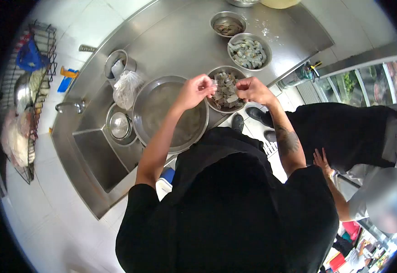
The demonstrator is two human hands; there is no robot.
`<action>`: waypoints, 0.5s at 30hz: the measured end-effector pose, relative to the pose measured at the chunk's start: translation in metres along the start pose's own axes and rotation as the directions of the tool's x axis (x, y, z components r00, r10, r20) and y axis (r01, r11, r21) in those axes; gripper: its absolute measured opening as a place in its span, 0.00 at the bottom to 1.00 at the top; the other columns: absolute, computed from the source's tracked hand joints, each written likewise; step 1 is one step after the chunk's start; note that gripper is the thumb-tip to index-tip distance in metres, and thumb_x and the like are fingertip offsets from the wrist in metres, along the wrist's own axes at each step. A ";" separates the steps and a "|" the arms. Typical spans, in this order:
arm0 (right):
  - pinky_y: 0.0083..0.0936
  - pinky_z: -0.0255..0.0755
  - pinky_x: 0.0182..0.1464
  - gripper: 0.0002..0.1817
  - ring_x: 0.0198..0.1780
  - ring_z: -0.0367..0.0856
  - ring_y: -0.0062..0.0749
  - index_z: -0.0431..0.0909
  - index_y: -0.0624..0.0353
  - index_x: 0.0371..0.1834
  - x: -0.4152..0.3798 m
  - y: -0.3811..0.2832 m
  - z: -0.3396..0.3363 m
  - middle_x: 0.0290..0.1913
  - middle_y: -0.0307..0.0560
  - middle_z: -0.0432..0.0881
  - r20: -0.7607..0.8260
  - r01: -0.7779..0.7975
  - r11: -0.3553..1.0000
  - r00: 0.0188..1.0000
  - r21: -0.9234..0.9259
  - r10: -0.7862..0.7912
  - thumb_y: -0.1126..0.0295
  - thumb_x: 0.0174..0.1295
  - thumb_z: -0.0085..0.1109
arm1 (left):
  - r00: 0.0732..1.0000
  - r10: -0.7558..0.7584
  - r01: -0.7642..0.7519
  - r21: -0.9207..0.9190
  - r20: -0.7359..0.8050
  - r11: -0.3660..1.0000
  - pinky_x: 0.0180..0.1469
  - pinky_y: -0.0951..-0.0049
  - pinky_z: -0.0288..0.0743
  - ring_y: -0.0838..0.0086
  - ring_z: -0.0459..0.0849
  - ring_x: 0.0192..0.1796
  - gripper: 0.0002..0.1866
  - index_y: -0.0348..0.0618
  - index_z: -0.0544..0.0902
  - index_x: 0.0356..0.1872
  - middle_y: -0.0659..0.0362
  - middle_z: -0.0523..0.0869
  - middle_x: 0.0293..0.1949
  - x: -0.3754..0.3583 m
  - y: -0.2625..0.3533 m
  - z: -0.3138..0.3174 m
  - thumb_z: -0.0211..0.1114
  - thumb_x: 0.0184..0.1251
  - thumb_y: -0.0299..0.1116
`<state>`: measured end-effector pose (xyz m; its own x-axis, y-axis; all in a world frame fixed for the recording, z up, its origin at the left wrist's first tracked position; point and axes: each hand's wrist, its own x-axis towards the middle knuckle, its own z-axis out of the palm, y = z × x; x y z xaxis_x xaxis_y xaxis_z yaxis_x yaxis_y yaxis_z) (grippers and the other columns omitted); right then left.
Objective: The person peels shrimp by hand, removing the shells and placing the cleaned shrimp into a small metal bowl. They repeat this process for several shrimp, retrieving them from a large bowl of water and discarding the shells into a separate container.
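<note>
Both hands are raised over a steel bowl (226,109) heaped with grey shells that look like shrimp peelings. My left hand (198,91) is at the bowl's left edge, its fingers pinched on something small and pale, perhaps a shrimp. On the right side of the same bowl, my right hand (253,91) has its fingers closed, and what they hold is hidden. Beyond it stands a bowl of peeled shrimp (248,52), and behind that a smaller bowl (228,25) with darker, whole-looking shrimp. A wide basin (140,107) of cloudy water sits left of my left hand.
A sink (100,157), a tap (68,107), a strainer in a pot (119,126) and a plastic bag (127,88) are at the left. A wire rack hangs on the left wall. At the right, a co-worker in a black apron (344,132) stands close by.
</note>
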<state>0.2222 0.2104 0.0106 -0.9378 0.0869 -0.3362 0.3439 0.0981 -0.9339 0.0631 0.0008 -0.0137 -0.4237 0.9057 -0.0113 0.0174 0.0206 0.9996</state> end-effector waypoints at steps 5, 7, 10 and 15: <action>0.18 0.65 0.26 0.04 0.25 0.72 0.14 0.81 0.62 0.31 0.007 -0.011 -0.006 0.23 0.31 0.76 0.013 0.052 0.988 0.999 -0.143 -0.051 0.74 0.57 0.62 | 0.999 0.052 -0.053 0.359 0.011 0.932 0.40 0.72 0.80 0.77 0.86 0.36 0.21 0.38 0.82 0.54 0.53 0.87 0.46 0.004 -0.007 0.020 0.74 0.63 0.36; 0.18 0.66 0.29 0.05 0.27 0.71 0.13 0.81 0.63 0.31 0.009 -0.019 -0.003 0.23 0.31 0.76 -0.009 0.077 0.985 0.997 -0.154 -0.079 0.73 0.58 0.64 | 0.999 0.052 -0.047 0.291 -0.008 0.956 0.35 0.74 0.79 0.81 0.84 0.32 0.16 0.38 0.85 0.49 0.57 0.89 0.36 0.005 -0.007 0.031 0.72 0.65 0.36; 0.19 0.66 0.31 0.07 0.29 0.70 0.14 0.81 0.64 0.33 0.019 -0.008 0.005 0.25 0.33 0.76 -0.069 0.183 0.938 0.975 -0.294 -0.212 0.73 0.57 0.67 | 0.988 -0.079 0.098 0.145 -0.132 0.984 0.27 0.79 0.76 0.84 0.81 0.23 0.11 0.35 0.88 0.39 0.61 0.86 0.22 0.006 -0.016 0.044 0.70 0.67 0.34; 0.18 0.70 0.33 0.06 0.30 0.72 0.14 0.82 0.65 0.37 0.025 0.018 0.018 0.28 0.34 0.79 -0.054 0.249 0.937 0.961 -0.244 -0.270 0.77 0.57 0.67 | 0.964 0.097 0.048 0.520 -0.248 0.853 0.34 0.61 0.78 0.58 0.87 0.29 0.07 0.38 0.88 0.37 0.46 0.87 0.26 0.003 -0.043 0.056 0.66 0.59 0.27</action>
<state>0.2039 0.1968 -0.0167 -0.9917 0.1110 -0.0647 0.1004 0.3556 -0.9292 0.1116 0.0259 -0.0577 -0.6316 0.7697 0.0926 0.4659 0.2814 0.8389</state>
